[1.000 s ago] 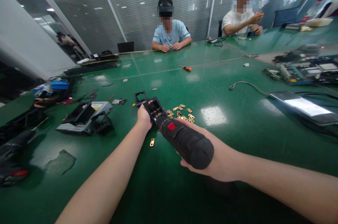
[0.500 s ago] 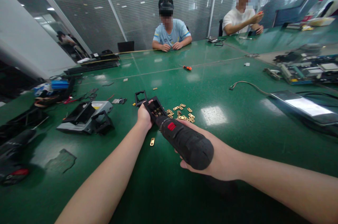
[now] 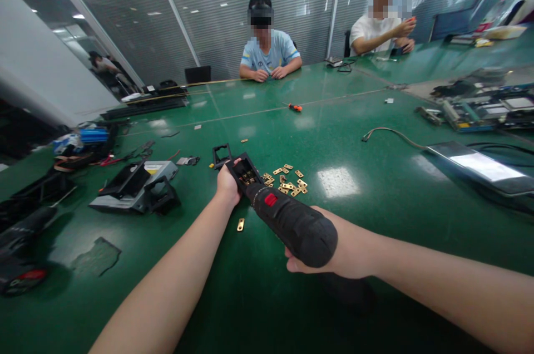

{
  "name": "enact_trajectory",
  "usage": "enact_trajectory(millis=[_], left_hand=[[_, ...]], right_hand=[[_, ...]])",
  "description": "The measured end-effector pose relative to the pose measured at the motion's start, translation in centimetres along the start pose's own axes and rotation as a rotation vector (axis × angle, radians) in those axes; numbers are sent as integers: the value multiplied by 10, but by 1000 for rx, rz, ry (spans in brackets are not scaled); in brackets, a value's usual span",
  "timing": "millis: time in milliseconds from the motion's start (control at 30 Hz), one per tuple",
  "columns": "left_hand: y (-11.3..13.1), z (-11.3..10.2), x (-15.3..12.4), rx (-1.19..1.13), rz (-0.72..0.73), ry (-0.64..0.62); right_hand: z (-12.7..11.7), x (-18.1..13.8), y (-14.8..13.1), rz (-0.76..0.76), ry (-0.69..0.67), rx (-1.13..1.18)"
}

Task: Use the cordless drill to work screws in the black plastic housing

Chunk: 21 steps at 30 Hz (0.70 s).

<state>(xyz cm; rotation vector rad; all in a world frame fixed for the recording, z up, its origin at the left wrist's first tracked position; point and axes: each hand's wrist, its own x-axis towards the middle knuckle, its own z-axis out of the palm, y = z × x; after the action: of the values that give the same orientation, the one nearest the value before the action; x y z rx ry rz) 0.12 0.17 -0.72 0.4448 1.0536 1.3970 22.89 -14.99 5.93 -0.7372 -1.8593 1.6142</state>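
My left hand (image 3: pixel 228 186) is closed on a black plastic housing (image 3: pixel 245 166), an open box with brass-coloured parts inside. A black cordless drill (image 3: pixel 292 223) with a red switch on top is gripped in my right hand (image 3: pixel 334 248); most of those fingers are hidden behind it. The drill's front end meets the near end of the housing, and its tip is hidden from view. Several small brass plates (image 3: pixel 287 186) with holes lie just right of the housing. One more brass plate (image 3: pixel 241 225) lies nearer to me, below my left hand.
A black frame (image 3: pixel 221 156) stands beyond my left hand. To the left are a grey-and-black device (image 3: pixel 136 184) and another power tool (image 3: pixel 25 242). An orange screwdriver (image 3: pixel 295 107) lies farther off. A tablet-like panel (image 3: pixel 479 167) and circuit boards (image 3: pixel 484 103) lie right. Two people sit opposite.
My right hand has shifted slightly on the drill, and fewer of its fingers show beside the body. The drill and the housing stay in nearly the same place.
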Motion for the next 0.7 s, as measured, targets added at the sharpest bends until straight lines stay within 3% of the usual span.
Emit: enact_trajectory(millis=[700], left_hand=[[0,0,-1,9,19,-26]], right_hand=[[-4,0,0,-37,-10,-115]])
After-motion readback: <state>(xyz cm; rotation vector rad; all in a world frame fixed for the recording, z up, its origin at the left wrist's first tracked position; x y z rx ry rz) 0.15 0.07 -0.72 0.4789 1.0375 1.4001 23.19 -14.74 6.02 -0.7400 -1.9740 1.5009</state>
